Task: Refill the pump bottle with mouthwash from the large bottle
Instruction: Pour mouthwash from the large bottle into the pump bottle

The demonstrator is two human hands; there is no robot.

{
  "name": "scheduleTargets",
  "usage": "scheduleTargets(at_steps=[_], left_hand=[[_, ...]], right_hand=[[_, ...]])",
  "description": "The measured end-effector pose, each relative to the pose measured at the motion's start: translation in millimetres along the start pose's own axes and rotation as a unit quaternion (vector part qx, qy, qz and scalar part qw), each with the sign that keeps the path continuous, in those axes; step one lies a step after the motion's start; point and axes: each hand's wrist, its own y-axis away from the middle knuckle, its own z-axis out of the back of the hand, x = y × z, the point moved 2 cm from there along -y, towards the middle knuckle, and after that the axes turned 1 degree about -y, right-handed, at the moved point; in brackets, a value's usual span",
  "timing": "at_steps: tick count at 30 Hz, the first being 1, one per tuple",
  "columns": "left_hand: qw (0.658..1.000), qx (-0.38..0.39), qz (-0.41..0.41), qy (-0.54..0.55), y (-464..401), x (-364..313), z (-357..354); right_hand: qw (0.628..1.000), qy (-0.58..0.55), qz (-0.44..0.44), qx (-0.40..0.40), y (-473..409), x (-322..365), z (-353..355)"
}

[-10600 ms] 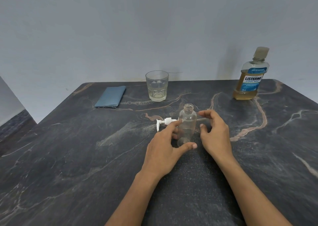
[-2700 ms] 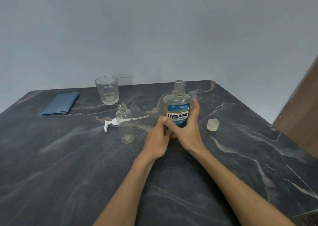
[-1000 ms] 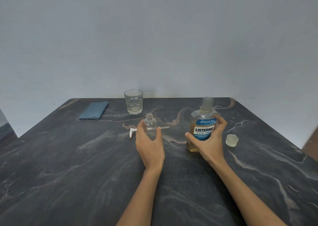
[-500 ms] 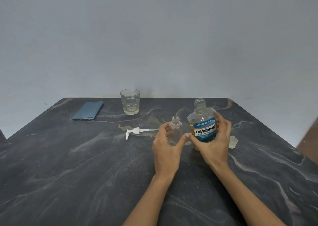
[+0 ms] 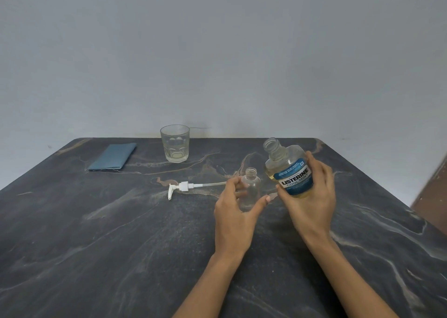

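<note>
The right hand (image 5: pixel 312 196), fingers wrapped around the large bottle (image 5: pixel 289 170), has lifted it and tilted its open neck toward the pump bottle (image 5: pixel 250 189). The pump bottle stands uncapped just left of it, steadied between the left hand's (image 5: pixel 235 211) curled fingers and thumb. Pouring can begin; no liquid is flowing yet.

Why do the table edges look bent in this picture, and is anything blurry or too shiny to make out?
Head view: the wide lens bows the dark marble table at its edges; soft, even light, faint shadows, no harsh glare. The brown panel at far right is smeared. The small clear plastic pump bottle, in the left hand, is hard to outline; the large amber mouthwash bottle in the right hand reads clearly.
</note>
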Motion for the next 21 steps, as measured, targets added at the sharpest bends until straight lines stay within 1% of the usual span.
scheduleTargets(at_steps=[5,13,21], left_hand=[[1.000,0.012,0.003,-0.002,-0.9,0.8,-0.5],[0.999,0.049,0.010,-0.007,-3.2,3.1,-2.7],[0.998,0.059,0.023,-0.010,-4.6,5.3,-5.5]], right_hand=[[1.000,0.000,0.002,-0.012,-4.1,-2.2,6.5],[1.000,0.006,0.022,0.010,-6.6,-7.3,8.1],[0.999,0.013,0.024,0.019,-8.1,-8.9,9.8]])
